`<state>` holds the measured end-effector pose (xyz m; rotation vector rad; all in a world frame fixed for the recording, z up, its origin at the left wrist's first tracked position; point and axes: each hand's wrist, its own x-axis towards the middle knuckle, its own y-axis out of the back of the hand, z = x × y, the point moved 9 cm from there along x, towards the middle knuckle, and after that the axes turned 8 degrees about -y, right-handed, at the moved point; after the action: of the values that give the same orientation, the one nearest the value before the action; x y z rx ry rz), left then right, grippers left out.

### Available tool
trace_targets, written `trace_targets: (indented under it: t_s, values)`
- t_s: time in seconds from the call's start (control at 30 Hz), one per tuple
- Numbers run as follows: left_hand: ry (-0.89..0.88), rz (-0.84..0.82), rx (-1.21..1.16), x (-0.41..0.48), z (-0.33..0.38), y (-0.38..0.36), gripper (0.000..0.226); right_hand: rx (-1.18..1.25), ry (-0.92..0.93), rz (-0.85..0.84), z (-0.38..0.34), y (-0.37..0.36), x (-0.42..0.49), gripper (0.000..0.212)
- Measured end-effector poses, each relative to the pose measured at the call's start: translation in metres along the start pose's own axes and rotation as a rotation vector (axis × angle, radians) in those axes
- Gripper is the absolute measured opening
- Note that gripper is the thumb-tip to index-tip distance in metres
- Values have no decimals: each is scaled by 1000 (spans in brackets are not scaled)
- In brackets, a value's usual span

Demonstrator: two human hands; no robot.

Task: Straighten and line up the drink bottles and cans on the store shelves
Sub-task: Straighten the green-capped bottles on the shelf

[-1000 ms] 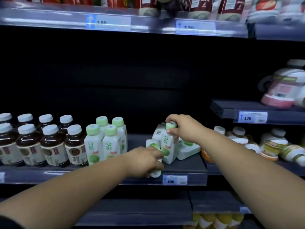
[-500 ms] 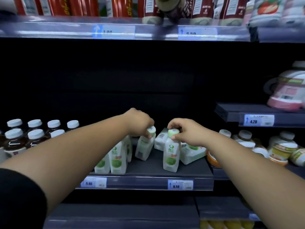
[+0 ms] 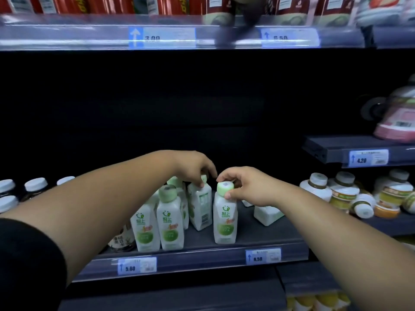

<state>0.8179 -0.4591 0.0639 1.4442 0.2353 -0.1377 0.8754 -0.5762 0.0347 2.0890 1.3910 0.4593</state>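
Mid-alignment, fingers of the left hand (image 3: 195, 168) pinch the far white green-capped bottle (image 3: 200, 209), those of the right hand (image 3: 249, 187) the near white green-capped bottle (image 3: 225, 223), which likely needs sliding left into line.

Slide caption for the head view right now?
Left hand grips the rear bottle, right hand the front bottle, both by green caps.

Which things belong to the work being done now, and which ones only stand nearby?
In the job: left hand gripping the rear green-cap bottle; right hand pinching the cap of the front green-cap bottle; tipped bottle behind it.
Just nearby: dark tea bottles, left; orange-label bottles, right; price tags.
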Motion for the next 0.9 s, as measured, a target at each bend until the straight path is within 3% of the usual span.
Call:
trace_targets:
  t_s: [0.07, 0.17, 0.33, 0.9]
  values:
    - [-5, 48, 68, 6, 2, 3, 31, -15, 12, 13, -2, 0, 0, 33]
    - [-1, 130, 96, 10, -1, 7, 38, -46, 37, 37, -8, -1, -1, 34]
    - [-56, 82, -13, 1, -9, 4, 42, -26, 27, 51, -9, -2, 0, 36]
    - [-34, 56, 20, -7, -16, 5, 42, 24, 19, 37, -10, -9, 0, 35]
